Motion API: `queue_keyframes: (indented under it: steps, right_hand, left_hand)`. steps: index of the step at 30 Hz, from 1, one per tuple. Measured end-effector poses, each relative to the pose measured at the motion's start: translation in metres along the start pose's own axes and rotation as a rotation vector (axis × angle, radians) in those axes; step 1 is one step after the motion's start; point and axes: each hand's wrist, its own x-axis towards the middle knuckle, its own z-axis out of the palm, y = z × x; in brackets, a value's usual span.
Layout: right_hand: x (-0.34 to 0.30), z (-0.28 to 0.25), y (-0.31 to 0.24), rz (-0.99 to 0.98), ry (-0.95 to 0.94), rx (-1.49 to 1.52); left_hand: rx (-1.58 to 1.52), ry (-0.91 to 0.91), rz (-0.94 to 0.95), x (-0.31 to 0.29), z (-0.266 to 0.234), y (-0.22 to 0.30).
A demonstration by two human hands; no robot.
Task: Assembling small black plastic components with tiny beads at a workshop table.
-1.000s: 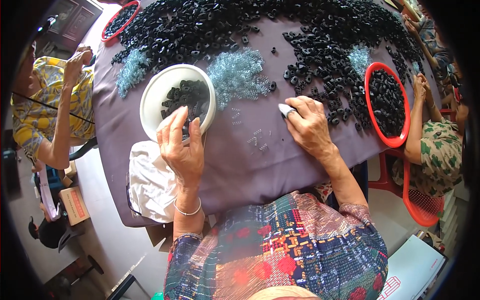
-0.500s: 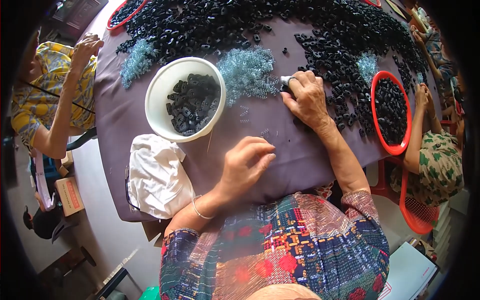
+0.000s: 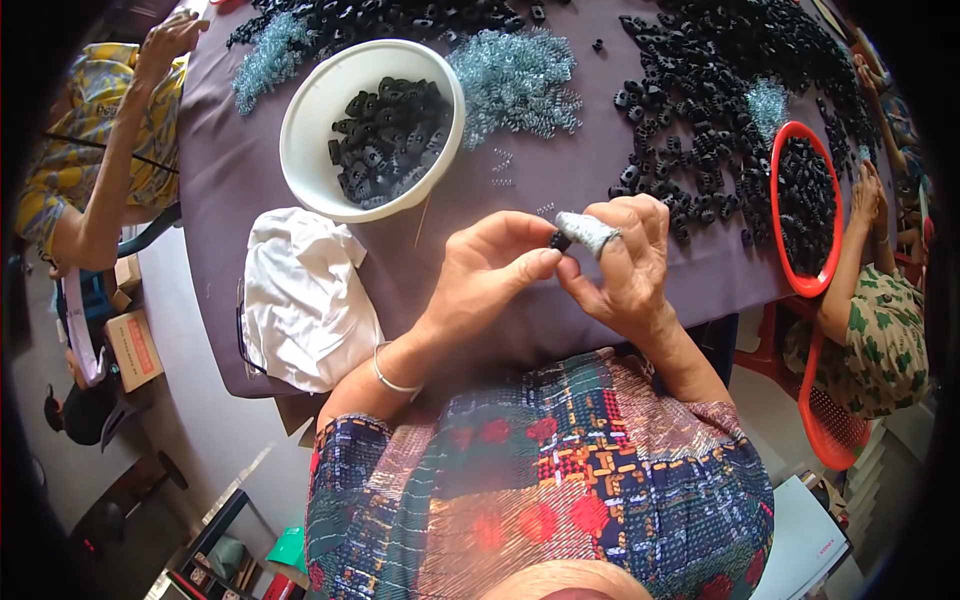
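Observation:
My hands meet above the near part of the table, fingertips together. A small black plastic part point(image 3: 559, 240), like a piece of a cord lock, sits pinched between them. My left hand point(image 3: 490, 265) grips it with thumb and forefinger; whether a spring is there too is hidden. The closed fingers of my right hand point(image 3: 628, 255) press on the part from the other side. A grey-white cover point(image 3: 587, 232) wraps my right forefinger. Just beyond lie a few loose metal springs point(image 3: 503, 160), and behind them a heap of springs point(image 3: 515, 85).
A white bowl point(image 3: 291, 150) of black parts stands to the left, beside a crumpled white cloth point(image 3: 305, 300). Black parts point(image 3: 690, 120) cover the far and right table. A red-rimmed basket point(image 3: 835, 235) is at right. Other people sit on both sides.
My right hand has come from the black parts back toward me and met my left hand, bringing a black part. The whole view has tilted, so the table appears higher.

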Motion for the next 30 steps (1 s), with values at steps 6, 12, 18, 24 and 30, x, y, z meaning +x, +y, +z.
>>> queue_keyframes:
  steps: [6, 12, 18, 24, 30]
  right_hand:
    - [-0.005, -0.009, 0.002, 0.115, 0.015, 0.262]
    - [-0.020, -0.011, 0.007, 0.164, 0.054, 0.184]
    - [-0.046, -0.020, 0.035, 0.347, 0.077, -0.198]
    - [-0.024, -0.008, 0.056, 0.275, 0.055, -0.336]
    - [-0.034, -0.010, 0.049, 0.129, -0.077, -0.186]
  left_hand:
    - [-0.066, -0.071, -0.062, 0.003, -0.003, 0.001]
    - [-0.080, -0.104, -0.087, 0.002, -0.004, 0.002]
    - [0.199, -0.085, -0.065, -0.001, 0.001, 0.009]
    - [0.119, -0.066, -0.129, -0.001, 0.007, 0.005]
    - [0.086, -0.050, -0.107, -0.002, 0.006, 0.009]
